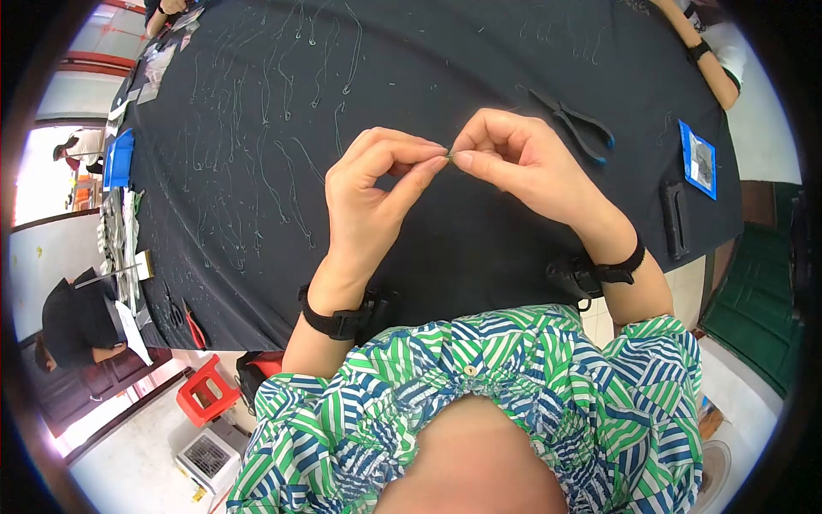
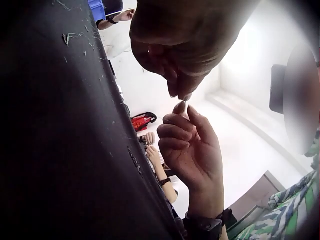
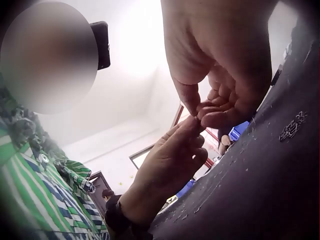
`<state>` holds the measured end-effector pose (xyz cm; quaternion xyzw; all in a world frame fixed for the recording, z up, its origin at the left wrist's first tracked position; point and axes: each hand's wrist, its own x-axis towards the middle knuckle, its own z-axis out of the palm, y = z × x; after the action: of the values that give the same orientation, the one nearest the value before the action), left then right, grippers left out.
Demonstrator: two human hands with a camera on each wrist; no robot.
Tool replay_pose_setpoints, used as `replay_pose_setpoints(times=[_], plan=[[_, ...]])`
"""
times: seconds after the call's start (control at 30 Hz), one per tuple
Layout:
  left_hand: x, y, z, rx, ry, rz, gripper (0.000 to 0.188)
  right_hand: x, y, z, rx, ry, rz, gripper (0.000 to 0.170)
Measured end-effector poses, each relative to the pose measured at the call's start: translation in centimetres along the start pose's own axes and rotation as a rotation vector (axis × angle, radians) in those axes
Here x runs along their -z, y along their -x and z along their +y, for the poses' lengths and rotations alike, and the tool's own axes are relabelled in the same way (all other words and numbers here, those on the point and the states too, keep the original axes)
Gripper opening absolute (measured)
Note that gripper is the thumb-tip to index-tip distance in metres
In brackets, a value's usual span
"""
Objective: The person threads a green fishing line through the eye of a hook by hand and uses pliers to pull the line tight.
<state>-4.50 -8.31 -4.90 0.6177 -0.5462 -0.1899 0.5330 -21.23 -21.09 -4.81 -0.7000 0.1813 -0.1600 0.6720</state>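
Note:
Over the black-covered table, both hands meet fingertip to fingertip in the head view. The left hand (image 1: pixel 370 184) pinches a tiny thin piece (image 1: pixel 449 157) between thumb and forefinger. From the other side, the right hand (image 1: pixel 524 158) pinches the same piece, its other fingers curled in. Most of the piece is hidden by the fingertips, and I cannot tell its kind. A small light bit of it (image 2: pixel 185 103) shows between the two hands in the left wrist view. Thin dark cord strands (image 1: pixel 288 115), several with small knotted or looped ends, lie on the cloth beyond the left hand.
Pliers with dark handles (image 1: pixel 565 111) lie beyond the right hand. A blue packet (image 1: pixel 710 182) and a black oblong item (image 1: pixel 676 220) are at the right. Red-handled pliers (image 1: pixel 195 330) rest at the left edge near a blue bin (image 1: pixel 119 158). Other people sit around the table.

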Motion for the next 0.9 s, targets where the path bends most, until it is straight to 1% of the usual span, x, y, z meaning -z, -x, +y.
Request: replay_pose_setpoints(times=[0.13,0.43,0.67,0.77,0.87,0.9], plan=[[0.0,-0.1,0.1,-0.016,-0.007,-0.020,0.013,0.0,0.1,-0.1,0.015,0.034,0.038,0.014],[-0.2,-0.1,0.1,-0.030,-0.002,-0.013,0.007,0.1,0.3,-0.4,0.070,0.136,0.058,0.012],[-0.2,0.1,-0.3,0.029,0.057,0.004,0.007,0.4,0.2,-0.4,0.056,0.154,0.051,0.011],[-0.1,0.1,-0.4,0.026,0.047,0.025,0.008,0.2,0.3,-0.2,0.248,0.520,0.175,0.021],[0.0,0.0,-0.1,0.019,0.022,0.026,0.009,0.2,0.4,-0.9,0.123,0.370,0.142,0.025],[0.0,0.0,0.0,0.004,0.005,0.019,0.009,0.1,0.5,-1.2,0.067,0.286,0.117,0.024]])
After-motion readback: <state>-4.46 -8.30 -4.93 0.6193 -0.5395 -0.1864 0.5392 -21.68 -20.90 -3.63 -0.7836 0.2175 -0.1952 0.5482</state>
